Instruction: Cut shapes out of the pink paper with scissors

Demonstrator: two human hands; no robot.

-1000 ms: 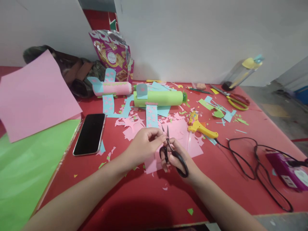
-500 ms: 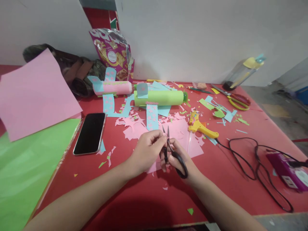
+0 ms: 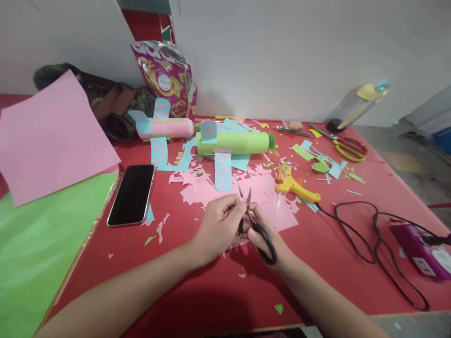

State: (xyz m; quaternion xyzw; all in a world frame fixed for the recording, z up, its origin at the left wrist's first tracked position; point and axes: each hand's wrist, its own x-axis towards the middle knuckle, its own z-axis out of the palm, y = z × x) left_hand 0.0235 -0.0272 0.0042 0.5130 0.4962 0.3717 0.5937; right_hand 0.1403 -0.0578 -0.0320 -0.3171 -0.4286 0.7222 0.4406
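one open pair of black scissors (image 3: 264,233) is clamped in our right hand (image 3: 266,227) above the surface (image 3: 331,263); our left hand (image 3: 218,225) pinches together, contents unclear. we seem mid-trim; the next snip needs steadiness.

Phone (image 3: 131,195) flat on the red table (image 3: 334,239), left side, screen dark. Snack bag (image 3: 164,77) upright near the white wall (image 3: 282,56), camo bag (image 3: 118,103) just left of it, partly behind pink paper (image 3: 52,141). Right side: purple box (image 3: 419,251), looped black cable (image 3: 377,227); clear bottle (image 3: 348,110) in the far corner.
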